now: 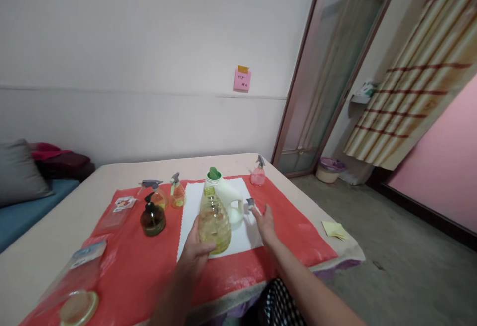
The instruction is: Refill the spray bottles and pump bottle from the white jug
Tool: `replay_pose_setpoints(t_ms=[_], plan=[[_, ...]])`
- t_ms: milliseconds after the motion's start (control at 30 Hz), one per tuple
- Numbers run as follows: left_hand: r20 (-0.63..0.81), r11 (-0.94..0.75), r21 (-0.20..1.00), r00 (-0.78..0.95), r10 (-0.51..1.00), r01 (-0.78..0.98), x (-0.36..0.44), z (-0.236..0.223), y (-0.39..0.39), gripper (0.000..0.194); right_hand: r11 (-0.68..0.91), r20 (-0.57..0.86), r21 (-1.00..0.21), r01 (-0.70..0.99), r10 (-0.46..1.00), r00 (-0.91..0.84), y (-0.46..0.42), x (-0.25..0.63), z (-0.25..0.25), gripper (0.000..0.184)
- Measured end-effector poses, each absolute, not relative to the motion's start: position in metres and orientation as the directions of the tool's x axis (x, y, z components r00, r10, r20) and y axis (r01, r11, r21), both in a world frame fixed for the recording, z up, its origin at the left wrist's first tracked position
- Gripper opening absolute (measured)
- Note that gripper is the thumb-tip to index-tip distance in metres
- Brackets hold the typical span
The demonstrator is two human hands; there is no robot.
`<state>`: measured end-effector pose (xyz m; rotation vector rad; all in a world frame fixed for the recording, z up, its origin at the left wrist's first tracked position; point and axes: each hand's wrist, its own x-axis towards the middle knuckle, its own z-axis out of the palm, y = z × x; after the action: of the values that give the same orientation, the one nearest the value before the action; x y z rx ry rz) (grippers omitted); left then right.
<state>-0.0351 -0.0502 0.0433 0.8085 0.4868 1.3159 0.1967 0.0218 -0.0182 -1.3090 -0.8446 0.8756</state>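
Observation:
My left hand (197, 249) is wrapped around the lower part of a clear yellow, ribbed spray bottle (216, 224), held tilted above the white sheet (238, 246). Its neck has no spray head on it. A grey spray head (250, 201) is at the fingertips of my right hand (264, 220), which looks closed on it, though part of the grip is hidden. Behind the yellow bottle stands a pale green jug (235, 192) with a handle. Something green (213, 173) sits in the jug's mouth.
On the red cloth (294, 231) stand a pink spray bottle (258, 176), an orange spray bottle (178, 197), another orange bottle (160, 198) and a dark pump bottle (152, 220). Plastic packets (84, 266) and a round lid (79, 308) lie left. Yellow notes (334, 229) lie right.

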Motion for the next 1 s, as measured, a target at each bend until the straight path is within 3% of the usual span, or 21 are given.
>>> replay_pose_setpoints(t_ms=[100, 167, 233, 300, 367, 433, 567, 733, 1000], plan=[[0.116, 0.030, 0.772, 0.188, 0.975, -0.634, -0.027, 0.043, -0.049, 0.080, 0.053, -0.010, -0.990, -0.134, 0.901, 0.433, -0.018, 0.183, -0.002, 0.070], [0.125, 0.014, 0.798, 0.188, 0.974, -0.603, -0.020, 0.042, -0.050, 0.083, 0.026, -0.049, -0.969, -0.246, 0.956, 0.291, -0.056, 0.161, 0.009, 0.067], [0.132, -0.001, 0.840, 0.204, 0.970, -0.543, -0.012, 0.039, -0.052, 0.084, -0.083, -0.080, -0.803, -0.591, 0.996, -0.030, -0.089, 0.137, 0.019, 0.064], [0.128, -0.010, 0.888, 0.227, 0.965, -0.460, -0.005, 0.035, -0.056, 0.084, -0.176, -0.063, -0.640, -0.748, 0.982, -0.177, -0.108, 0.117, 0.026, 0.061], [0.124, -0.025, 0.930, 0.248, 0.961, -0.366, 0.000, 0.030, -0.060, 0.086, -0.189, -0.060, -0.561, -0.806, 0.980, -0.188, -0.111, 0.108, 0.030, 0.058], [0.133, -0.067, 0.957, 0.221, 0.966, -0.282, 0.001, 0.026, -0.061, 0.092, -0.160, -0.090, -0.559, -0.814, 0.987, -0.133, -0.102, 0.111, 0.032, 0.056], [0.052, -0.042, 0.980, 0.048, 0.998, -0.194, -0.004, 0.020, -0.054, 0.088, -0.068, -0.123, -0.685, -0.726, 0.992, 0.023, -0.066, 0.140, 0.049, 0.055], [-0.049, 0.061, 0.974, 0.058, 0.997, -0.220, -0.014, 0.023, -0.044, 0.058, 0.047, -0.037, -0.931, -0.362, 0.974, 0.223, -0.012, 0.169, 0.093, 0.064], [-0.035, 0.051, 0.988, 0.106, 0.994, -0.145, -0.007, 0.028, -0.052, 0.034, 0.081, 0.073, -0.997, -0.020, 0.963, 0.259, 0.044, 0.185, 0.123, 0.067]])
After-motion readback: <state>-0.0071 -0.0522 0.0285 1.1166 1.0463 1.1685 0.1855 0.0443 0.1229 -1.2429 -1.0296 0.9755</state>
